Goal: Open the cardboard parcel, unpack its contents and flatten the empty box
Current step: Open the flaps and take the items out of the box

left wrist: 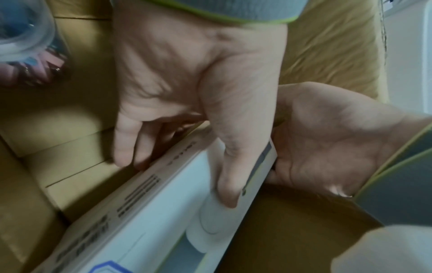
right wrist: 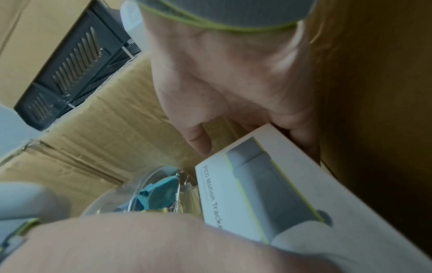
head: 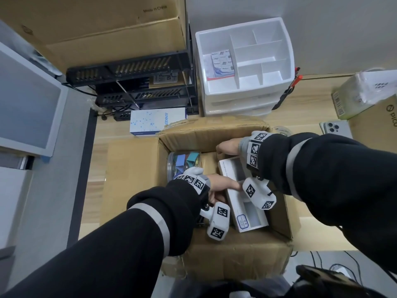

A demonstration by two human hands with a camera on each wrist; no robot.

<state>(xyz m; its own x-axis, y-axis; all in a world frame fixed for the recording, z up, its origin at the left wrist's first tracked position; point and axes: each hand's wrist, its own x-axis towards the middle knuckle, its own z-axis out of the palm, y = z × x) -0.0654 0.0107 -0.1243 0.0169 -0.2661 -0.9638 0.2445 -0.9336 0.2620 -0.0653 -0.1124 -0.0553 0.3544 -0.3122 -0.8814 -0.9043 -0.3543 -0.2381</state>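
The open cardboard parcel sits on the worktop. Inside lies a white PICO Motion Tracker box; the left hand and right hand each have their grip curled round it, beside a clear jar of binder clips.

Head view looks steeply down; wrist views close inside cardboard parcel, sharing white box.

White box reads "PICO Motion Track…" (rest cut off), blue-white pkg "ANKER", pads "Notes".
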